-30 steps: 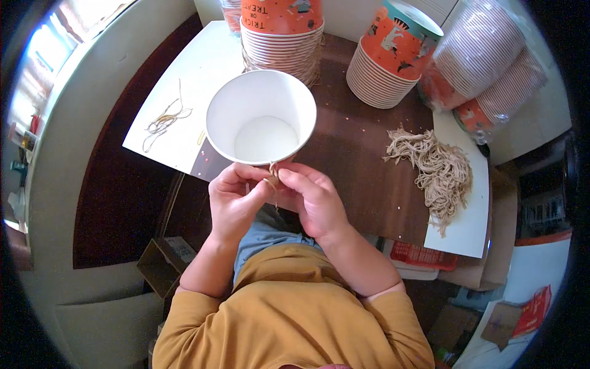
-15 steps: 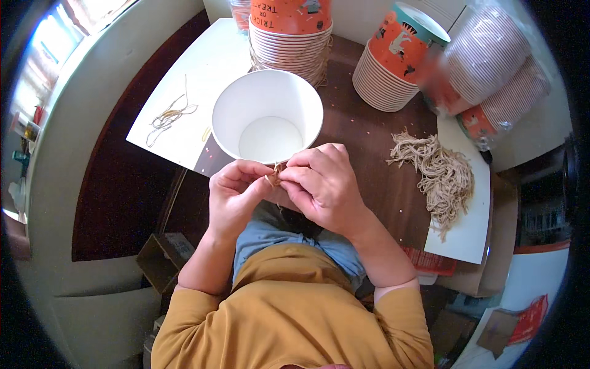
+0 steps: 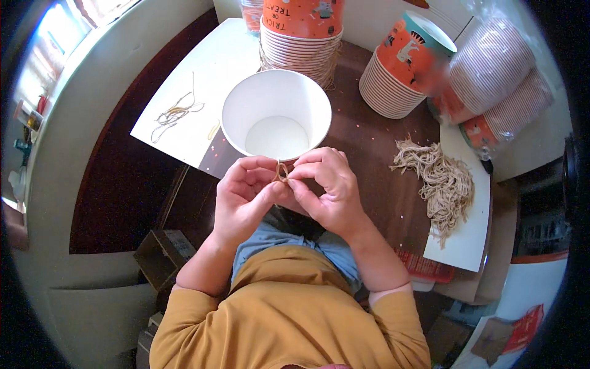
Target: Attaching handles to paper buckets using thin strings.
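My left hand (image 3: 246,189) and my right hand (image 3: 329,187) meet at the near rim of a white paper bucket (image 3: 273,98). Between their fingertips is a small loop of tan string (image 3: 281,173); thumb and forefinger of each hand pinch it. A short end of the string hangs below the fingers. The bucket tilts its open mouth toward me, and its inside shows nothing in it. How the string joins the bucket is hidden by my fingers.
A tangled bundle of tan strings (image 3: 439,184) lies at the right. Nested orange buckets (image 3: 301,46) stand behind, another stack (image 3: 396,74) to their right. Plastic-wrapped stacks (image 3: 498,80) lie at the far right. Loose strings (image 3: 177,115) rest on white board at the left.
The string between my fingertips now shows as an open upright loop, and my right fingers have spread a little. The whole scene has shifted slightly to the right in view.
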`<state>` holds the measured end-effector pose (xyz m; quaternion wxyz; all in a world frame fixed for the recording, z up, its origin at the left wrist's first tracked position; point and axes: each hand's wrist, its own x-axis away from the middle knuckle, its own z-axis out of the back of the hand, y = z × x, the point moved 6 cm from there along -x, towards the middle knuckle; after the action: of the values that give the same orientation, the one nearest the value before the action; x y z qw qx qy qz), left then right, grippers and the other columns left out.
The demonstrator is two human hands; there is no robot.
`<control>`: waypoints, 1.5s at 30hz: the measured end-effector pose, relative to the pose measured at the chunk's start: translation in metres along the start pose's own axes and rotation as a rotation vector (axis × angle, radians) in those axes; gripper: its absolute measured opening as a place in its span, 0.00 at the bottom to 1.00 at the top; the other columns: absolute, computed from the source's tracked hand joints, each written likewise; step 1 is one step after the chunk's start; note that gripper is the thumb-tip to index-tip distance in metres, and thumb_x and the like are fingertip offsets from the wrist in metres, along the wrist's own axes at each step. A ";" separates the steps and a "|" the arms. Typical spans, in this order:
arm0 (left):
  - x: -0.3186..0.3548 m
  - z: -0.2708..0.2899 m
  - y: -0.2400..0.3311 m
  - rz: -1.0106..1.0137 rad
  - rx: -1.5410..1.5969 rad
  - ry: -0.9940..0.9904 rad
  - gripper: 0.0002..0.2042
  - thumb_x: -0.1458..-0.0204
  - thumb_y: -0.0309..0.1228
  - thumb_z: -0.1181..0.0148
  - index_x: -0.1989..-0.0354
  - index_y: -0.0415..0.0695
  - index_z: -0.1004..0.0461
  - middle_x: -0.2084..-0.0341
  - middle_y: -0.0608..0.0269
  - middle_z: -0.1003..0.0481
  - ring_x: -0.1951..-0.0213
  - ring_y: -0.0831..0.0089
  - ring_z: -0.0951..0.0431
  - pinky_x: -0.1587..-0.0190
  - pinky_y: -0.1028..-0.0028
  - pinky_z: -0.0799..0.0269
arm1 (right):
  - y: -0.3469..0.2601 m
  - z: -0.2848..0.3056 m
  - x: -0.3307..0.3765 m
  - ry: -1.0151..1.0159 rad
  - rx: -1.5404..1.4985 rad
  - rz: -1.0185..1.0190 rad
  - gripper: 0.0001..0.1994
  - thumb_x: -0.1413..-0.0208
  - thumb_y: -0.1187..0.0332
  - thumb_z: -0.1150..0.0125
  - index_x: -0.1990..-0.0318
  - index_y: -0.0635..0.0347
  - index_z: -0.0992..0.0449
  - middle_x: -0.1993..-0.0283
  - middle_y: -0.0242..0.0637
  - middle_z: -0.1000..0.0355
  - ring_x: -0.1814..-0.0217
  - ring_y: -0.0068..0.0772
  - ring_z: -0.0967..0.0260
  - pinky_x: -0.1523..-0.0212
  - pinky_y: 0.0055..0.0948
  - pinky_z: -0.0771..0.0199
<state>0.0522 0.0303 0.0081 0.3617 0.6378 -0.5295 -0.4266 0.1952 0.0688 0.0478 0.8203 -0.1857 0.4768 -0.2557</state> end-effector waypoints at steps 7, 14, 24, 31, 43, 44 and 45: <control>0.006 -0.007 0.025 -0.379 -0.813 0.058 0.07 0.52 0.17 0.38 0.64 0.36 0.24 0.69 0.61 0.22 0.69 0.80 0.24 0.67 0.81 0.28 | -0.002 -0.003 0.000 0.029 0.004 0.010 0.06 0.56 0.73 0.35 0.69 0.54 0.25 0.66 0.33 0.29 0.64 0.35 0.32 0.62 0.33 0.37; 0.007 0.011 0.010 -0.192 -0.451 0.202 0.02 0.49 0.20 0.39 0.68 0.36 0.24 0.74 0.64 0.22 0.76 0.85 0.29 0.75 0.85 0.35 | 0.030 -0.022 0.030 0.012 -0.401 -0.619 0.08 0.44 0.68 0.41 0.67 0.65 0.23 0.68 0.34 0.26 0.75 0.23 0.32 0.70 0.24 0.31; 0.003 0.016 0.000 -0.103 -0.222 0.206 0.03 0.48 0.23 0.41 0.67 0.37 0.26 0.74 0.66 0.23 0.79 0.87 0.31 0.77 0.86 0.36 | 0.038 -0.099 0.050 0.102 -1.613 -1.200 0.10 0.45 0.59 0.41 0.60 0.50 0.22 0.63 0.24 0.25 0.63 0.19 0.33 0.61 0.26 0.39; 0.000 0.024 -0.004 -0.078 -0.189 0.224 0.03 0.47 0.23 0.42 0.66 0.36 0.27 0.74 0.65 0.24 0.76 0.85 0.28 0.73 0.85 0.33 | 0.041 -0.095 0.049 0.190 -1.637 -1.154 0.09 0.46 0.64 0.45 0.60 0.54 0.24 0.63 0.29 0.25 0.63 0.22 0.32 0.57 0.30 0.33; -0.005 0.020 -0.009 -0.022 -0.031 0.154 0.10 0.48 0.24 0.42 0.60 0.31 0.27 0.70 0.60 0.23 0.71 0.78 0.24 0.64 0.80 0.27 | 0.054 -0.065 0.050 0.167 -1.131 -1.085 0.08 0.47 0.69 0.47 0.66 0.63 0.22 0.68 0.35 0.25 0.68 0.22 0.34 0.63 0.22 0.34; -0.006 0.019 -0.009 -0.009 -0.084 0.174 0.11 0.47 0.26 0.41 0.60 0.31 0.27 0.71 0.60 0.23 0.72 0.79 0.25 0.65 0.81 0.28 | 0.054 -0.064 0.048 0.155 -1.110 -1.058 0.08 0.47 0.69 0.46 0.66 0.63 0.22 0.68 0.34 0.26 0.68 0.21 0.34 0.63 0.21 0.35; -0.006 0.020 -0.009 0.004 -0.137 0.194 0.12 0.47 0.27 0.40 0.60 0.30 0.26 0.71 0.60 0.23 0.73 0.79 0.25 0.66 0.81 0.28 | 0.053 -0.063 0.047 0.144 -1.090 -1.032 0.08 0.47 0.69 0.46 0.66 0.63 0.22 0.69 0.34 0.26 0.68 0.21 0.35 0.63 0.21 0.35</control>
<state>0.0366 0.0378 -0.0061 0.4546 0.6490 -0.4629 -0.3973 0.1722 0.0796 -0.0433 0.3553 -0.7479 0.4406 -0.3468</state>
